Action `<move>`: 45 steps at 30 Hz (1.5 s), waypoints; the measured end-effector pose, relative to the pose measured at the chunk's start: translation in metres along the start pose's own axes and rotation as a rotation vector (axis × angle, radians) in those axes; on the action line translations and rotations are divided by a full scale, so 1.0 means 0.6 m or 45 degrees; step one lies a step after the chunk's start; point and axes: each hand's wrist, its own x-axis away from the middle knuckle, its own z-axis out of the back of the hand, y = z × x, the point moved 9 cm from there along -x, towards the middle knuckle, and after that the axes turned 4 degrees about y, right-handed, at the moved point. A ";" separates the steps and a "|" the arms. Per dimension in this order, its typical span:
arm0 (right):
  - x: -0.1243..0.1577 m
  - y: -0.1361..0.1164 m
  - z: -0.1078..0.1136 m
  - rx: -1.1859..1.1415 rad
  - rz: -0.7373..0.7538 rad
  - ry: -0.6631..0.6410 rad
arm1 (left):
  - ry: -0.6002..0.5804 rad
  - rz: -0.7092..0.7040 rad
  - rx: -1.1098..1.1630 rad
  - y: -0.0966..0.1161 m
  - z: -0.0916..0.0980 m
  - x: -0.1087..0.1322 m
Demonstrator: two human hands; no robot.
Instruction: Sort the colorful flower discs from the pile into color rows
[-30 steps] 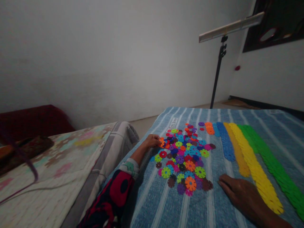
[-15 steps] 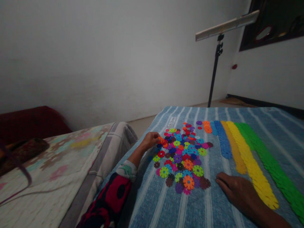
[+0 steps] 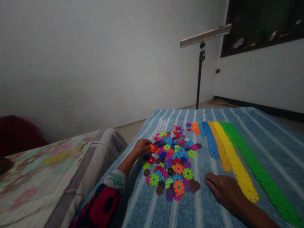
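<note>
At the left edge of a mixed pile of notched, flower-like plastic discs, my left hand pinches an orange disc. The fingers are closed, and the disc touches or nearly touches its neighbours. My right hand rests on the striped blue cloth, right of the pile. Its fingers are pressed together and curled down, so anything under them is hidden. Beside it lie overlapping rows of discs sorted by colour: blue, light orange, yellow and green.
Short orange and light blue groups and a purple disc lie at the far end. A bed with a flowered cover stands left. Behind are a lamp on a black stand and a white wall.
The view has turned to the right, so everything appears further left. My left hand keeps its pinch on the orange disc at the pile's edge. My right hand stays resting on the cloth.
</note>
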 end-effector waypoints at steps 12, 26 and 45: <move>-0.005 -0.009 0.005 0.002 -0.024 0.036 | -0.056 -0.264 0.430 0.243 -0.128 -0.123; -0.005 -0.008 -0.005 0.017 0.053 0.085 | -0.141 -0.346 0.202 0.394 -0.246 -0.225; -0.007 -0.015 0.011 0.033 0.083 0.163 | -0.056 -0.363 -0.126 0.381 -0.259 -0.167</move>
